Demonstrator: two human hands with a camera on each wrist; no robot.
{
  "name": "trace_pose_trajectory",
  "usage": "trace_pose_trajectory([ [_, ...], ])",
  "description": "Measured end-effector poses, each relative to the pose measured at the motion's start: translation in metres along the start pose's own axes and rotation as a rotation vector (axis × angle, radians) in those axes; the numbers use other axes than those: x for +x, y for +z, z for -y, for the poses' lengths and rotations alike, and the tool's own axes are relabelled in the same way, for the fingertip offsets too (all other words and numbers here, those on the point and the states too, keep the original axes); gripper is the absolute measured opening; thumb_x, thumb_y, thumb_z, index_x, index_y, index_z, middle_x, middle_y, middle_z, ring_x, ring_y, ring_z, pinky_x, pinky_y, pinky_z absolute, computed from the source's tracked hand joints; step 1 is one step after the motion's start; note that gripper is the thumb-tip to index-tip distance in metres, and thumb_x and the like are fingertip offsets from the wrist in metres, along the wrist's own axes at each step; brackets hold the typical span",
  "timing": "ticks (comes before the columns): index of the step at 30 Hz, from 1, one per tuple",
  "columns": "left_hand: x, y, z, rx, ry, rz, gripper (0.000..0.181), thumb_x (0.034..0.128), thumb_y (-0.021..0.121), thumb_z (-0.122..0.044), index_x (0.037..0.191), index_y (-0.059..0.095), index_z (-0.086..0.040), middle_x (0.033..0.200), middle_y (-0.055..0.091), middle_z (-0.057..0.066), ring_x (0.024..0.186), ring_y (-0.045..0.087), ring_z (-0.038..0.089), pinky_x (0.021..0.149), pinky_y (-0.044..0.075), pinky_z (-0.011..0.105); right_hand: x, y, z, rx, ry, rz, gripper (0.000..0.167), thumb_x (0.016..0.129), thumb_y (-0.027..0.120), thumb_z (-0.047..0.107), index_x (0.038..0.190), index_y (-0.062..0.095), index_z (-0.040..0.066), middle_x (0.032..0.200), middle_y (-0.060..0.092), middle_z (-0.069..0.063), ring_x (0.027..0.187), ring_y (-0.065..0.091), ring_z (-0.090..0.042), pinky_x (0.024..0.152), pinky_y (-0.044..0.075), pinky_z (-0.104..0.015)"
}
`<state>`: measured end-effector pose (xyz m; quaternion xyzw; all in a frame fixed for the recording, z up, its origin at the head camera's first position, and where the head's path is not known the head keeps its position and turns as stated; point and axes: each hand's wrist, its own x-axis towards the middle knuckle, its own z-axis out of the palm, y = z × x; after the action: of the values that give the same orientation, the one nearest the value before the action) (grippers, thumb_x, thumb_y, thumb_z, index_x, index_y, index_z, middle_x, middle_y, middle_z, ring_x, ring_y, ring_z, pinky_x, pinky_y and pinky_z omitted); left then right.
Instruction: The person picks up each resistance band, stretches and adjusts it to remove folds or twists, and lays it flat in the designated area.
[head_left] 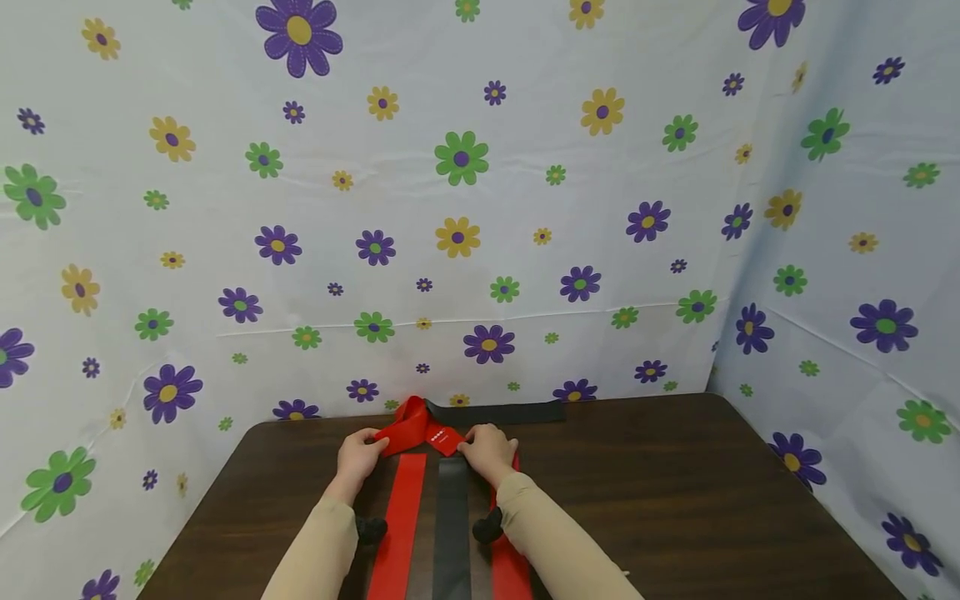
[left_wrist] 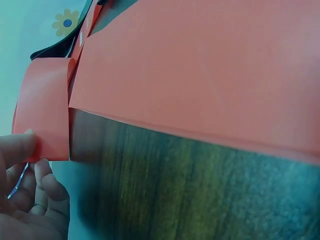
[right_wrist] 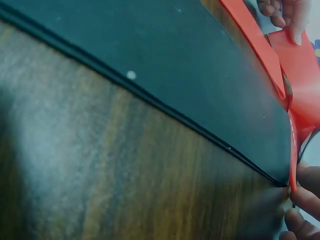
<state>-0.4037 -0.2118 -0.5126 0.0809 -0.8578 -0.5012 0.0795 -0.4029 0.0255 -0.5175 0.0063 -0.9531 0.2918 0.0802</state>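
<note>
A red resistance band [head_left: 408,427], flat and wide, is looped near the table's back edge. My left hand [head_left: 358,458] pinches its left part between thumb and fingers, as the left wrist view also shows on the red band [left_wrist: 45,110]. At the band's other part, a red end with white print [head_left: 445,439], my right hand [head_left: 487,452] pinches the edge, with its fingertips [right_wrist: 302,195] at the lower right of the right wrist view. Close by, a black band [head_left: 517,413] stretches rightward along the back edge, partly behind the red loop.
Toward me on the dark wooden table [head_left: 637,500] lie a red strip [head_left: 402,517], a black strip [head_left: 452,517] and another red strip [head_left: 510,575], partly under my right forearm. A flowered cloth [head_left: 457,275] hangs behind the table and on the right.
</note>
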Motion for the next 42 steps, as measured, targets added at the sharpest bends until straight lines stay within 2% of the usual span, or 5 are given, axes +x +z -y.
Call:
trace_pose_trajectory([
  [13, 0.000, -0.002, -0.004, 0.019, 0.013, -0.030, 0.019, 0.0916, 0.065, -0.016, 0.099, 0.070, 0.001, 0.090, 0.066, 0.012, 0.076, 0.052, 0.025, 0.065, 0.042, 0.031, -0.001, 0.000, 0.001, -0.109, -0.003, -0.048, 0.021, 0.078, 0.080, 0.034, 0.077, 0.066, 0.018, 0.077, 0.055, 0.000, 0.072, 0.057, -0.023, 0.079, 0.037, -0.054],
  [24, -0.002, -0.002, -0.005, -0.028, 0.020, -0.051, 0.020, 0.0915, 0.067, -0.014, 0.101, 0.069, 0.003, 0.077, 0.067, 0.009, 0.062, 0.062, 0.014, 0.061, 0.053, 0.026, 0.003, 0.000, 0.004, 0.009, -0.002, -0.069, 0.007, 0.080, 0.072, 0.013, 0.079, 0.065, 0.015, 0.076, 0.063, 0.002, 0.071, 0.058, -0.020, 0.081, 0.036, -0.053],
  [30, -0.002, -0.004, -0.003, -0.043, 0.022, -0.085, 0.022, 0.0914, 0.067, -0.014, 0.103, 0.069, 0.005, 0.074, 0.067, 0.008, 0.061, 0.065, 0.016, 0.060, 0.053, 0.024, 0.007, -0.006, 0.006, 0.136, -0.021, -0.086, 0.009, 0.085, 0.069, 0.010, 0.078, 0.064, 0.014, 0.072, 0.062, 0.002, 0.063, 0.056, -0.017, 0.067, 0.047, -0.041],
  [33, -0.002, -0.008, -0.003, -0.040, 0.027, -0.125, 0.024, 0.0915, 0.067, -0.015, 0.103, 0.069, 0.006, 0.077, 0.069, 0.012, 0.063, 0.067, 0.019, 0.064, 0.055, 0.029, 0.010, -0.008, 0.008, 0.198, -0.001, -0.070, 0.008, 0.087, 0.068, 0.012, 0.081, 0.064, 0.014, 0.073, 0.061, 0.003, 0.061, 0.055, -0.015, 0.057, 0.047, -0.035],
  [42, -0.001, -0.020, -0.007, -0.049, 0.037, -0.220, 0.027, 0.0938, 0.065, -0.017, 0.106, 0.069, 0.006, 0.082, 0.070, 0.018, 0.070, 0.070, 0.027, 0.079, 0.054, 0.044, 0.022, -0.020, 0.013, 0.306, 0.001, -0.055, 0.004, 0.087, 0.070, 0.015, 0.087, 0.067, 0.012, 0.080, 0.064, -0.001, 0.066, 0.056, -0.017, 0.057, 0.047, -0.035],
])
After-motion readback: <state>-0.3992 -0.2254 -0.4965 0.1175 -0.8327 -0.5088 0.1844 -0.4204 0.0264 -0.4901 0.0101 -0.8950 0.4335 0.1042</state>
